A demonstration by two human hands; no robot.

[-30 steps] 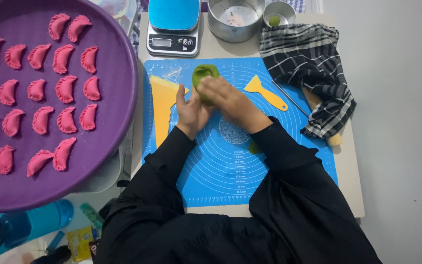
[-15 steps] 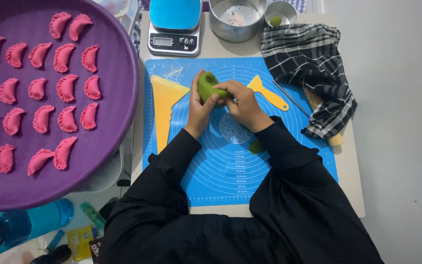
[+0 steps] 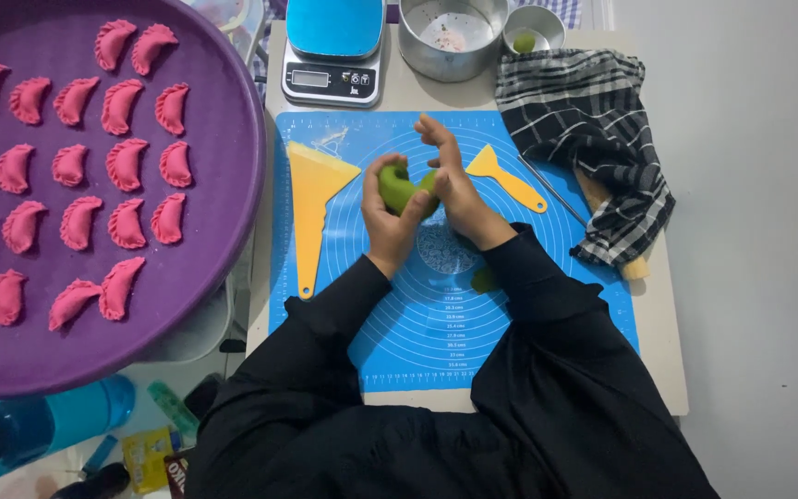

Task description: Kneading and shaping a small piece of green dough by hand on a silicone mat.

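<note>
Green dough (image 3: 401, 188) pinched over the blue mat (image 3: 547, 305) — left hand (image 3: 388, 217) cupped round its near side, thumb over the top; right hand (image 3: 454, 189) pressed to its other side, fingers (image 3: 436, 139) straight and lifted. Yellow scraper (image 3: 314, 199) just left of the hands, small yellow spatula (image 3: 506, 176) just right. Scale (image 3: 332, 51) and metal bowl (image 3: 453, 39) beyond the mat — checked cloth (image 3: 593, 134) at right. Purple tray (image 3: 223, 231) of pink dumplings (image 3: 78, 222) well left.

A small rectangular grey screen (image 3: 310, 79) sits on the front panel of the kitchen scale (image 3: 334, 51) at the table's far edge. A yellow packet (image 3: 148, 456) and a dark brown packet (image 3: 175, 473) lie on the floor, lower left.
</note>
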